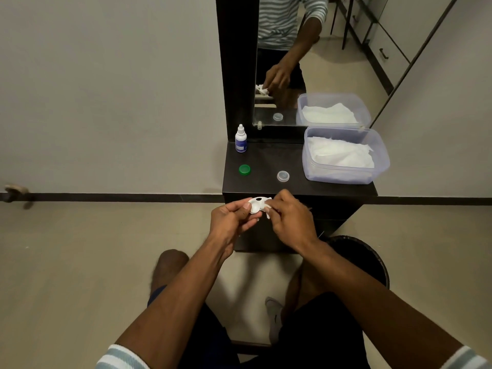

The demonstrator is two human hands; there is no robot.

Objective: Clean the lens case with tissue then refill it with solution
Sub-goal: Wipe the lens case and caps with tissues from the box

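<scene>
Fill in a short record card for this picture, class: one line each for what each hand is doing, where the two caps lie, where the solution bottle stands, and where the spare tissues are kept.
Left hand: holds the white lens case
Right hand: presses a tissue into the case
Green cap: off, on the dark shelf
Clear cap: off, right of the green one
Solution bottle: upright at the shelf's back left
Spare tissues: in the plastic tub, shelf's right side

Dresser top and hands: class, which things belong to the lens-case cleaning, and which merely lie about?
Belong: lens case, tissue, solution bottle, green cap, clear cap, tissue tub.
Lying about: mirror, bin.
</scene>
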